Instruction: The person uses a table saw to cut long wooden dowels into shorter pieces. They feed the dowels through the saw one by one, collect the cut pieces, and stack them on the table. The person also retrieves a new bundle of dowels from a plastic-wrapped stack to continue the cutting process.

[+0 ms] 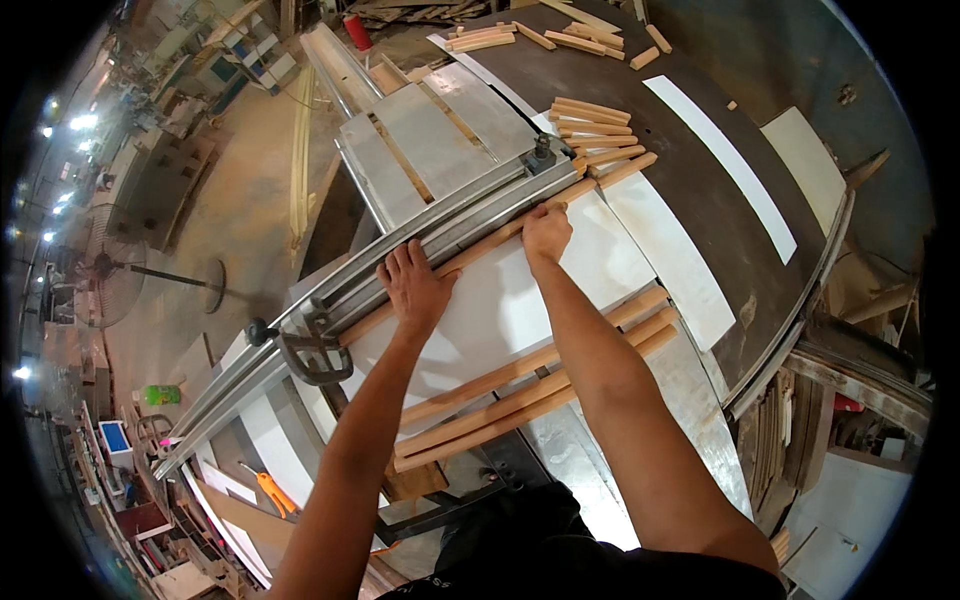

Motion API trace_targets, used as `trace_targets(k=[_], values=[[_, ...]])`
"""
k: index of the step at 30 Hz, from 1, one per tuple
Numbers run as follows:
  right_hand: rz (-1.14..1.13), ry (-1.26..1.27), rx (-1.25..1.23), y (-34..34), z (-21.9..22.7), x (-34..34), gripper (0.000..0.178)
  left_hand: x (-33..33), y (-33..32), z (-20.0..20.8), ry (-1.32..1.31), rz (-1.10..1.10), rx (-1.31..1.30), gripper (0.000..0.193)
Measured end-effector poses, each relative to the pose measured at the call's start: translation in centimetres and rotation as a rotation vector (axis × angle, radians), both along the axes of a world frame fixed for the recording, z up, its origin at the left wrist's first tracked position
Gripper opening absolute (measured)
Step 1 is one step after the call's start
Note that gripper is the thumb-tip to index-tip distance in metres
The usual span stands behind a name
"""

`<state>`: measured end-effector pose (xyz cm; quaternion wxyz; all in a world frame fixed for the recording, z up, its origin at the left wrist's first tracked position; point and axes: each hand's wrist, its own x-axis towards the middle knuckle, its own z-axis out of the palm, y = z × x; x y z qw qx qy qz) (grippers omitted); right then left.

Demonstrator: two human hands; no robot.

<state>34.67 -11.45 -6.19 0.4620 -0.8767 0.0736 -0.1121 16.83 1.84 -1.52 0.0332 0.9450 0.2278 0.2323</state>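
Observation:
A long wooden strip [487, 245] lies along the metal fence [455, 222] of a sliding saw table. My left hand [412, 288] spans the fence and the strip, its fingers over the rail and its thumb against the wood, gripping the two together. Farther along, toward the strip's far end, my right hand [547, 232] is closed around it, knuckles up. The strip's far end meets short cut wooden pieces [595, 125] fanned out on the table. Nearer me, several more long strips [530, 400] lie side by side, partly behind my right forearm.
A black clamp handle [318, 358] sticks out near the fence's near end. Beyond lie more cut pieces [590, 40] on the dark tabletop [700, 130], beside a white strip [725, 165]. An orange-handled tool [275, 494] rests at lower left; a standing fan [105, 265] is farther left.

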Motion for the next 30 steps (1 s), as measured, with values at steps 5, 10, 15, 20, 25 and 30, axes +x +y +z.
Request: trace_targets(k=[5, 10, 15, 20, 25, 30], values=[[0.007, 0.065, 0.024, -0.2, 0.3, 0.0, 0.033, 0.3, -1.0, 1.2, -0.01, 0.047, -0.086, 0.071], [0.048, 0.082, -0.007, 0.0, 0.1, 0.2, 0.037, 0.1, -0.9, 0.8, -0.068, 0.047, -0.096, 0.068], [0.062, 0.09, 0.009, -0.3, -0.5, 0.5, 0.04, 0.3, -0.8, 0.8, -0.055, 0.062, -0.103, 0.073], [0.068, 0.168, 0.092, -0.8, -1.3, 1.4, 0.037, 0.6, -0.8, 0.8, -0.076, 0.043, -0.124, 0.069], [0.095, 0.153, 0.045, 0.6, -1.8, 0.9, 0.032, -0.2, 0.3, 0.7, -0.075, 0.06, -0.136, 0.069], [0.051, 0.137, 0.055, -1.7, -4.3, 3.3, 0.027, 0.9, -0.7, 0.5, -0.082, 0.011, -0.191, 0.069]])
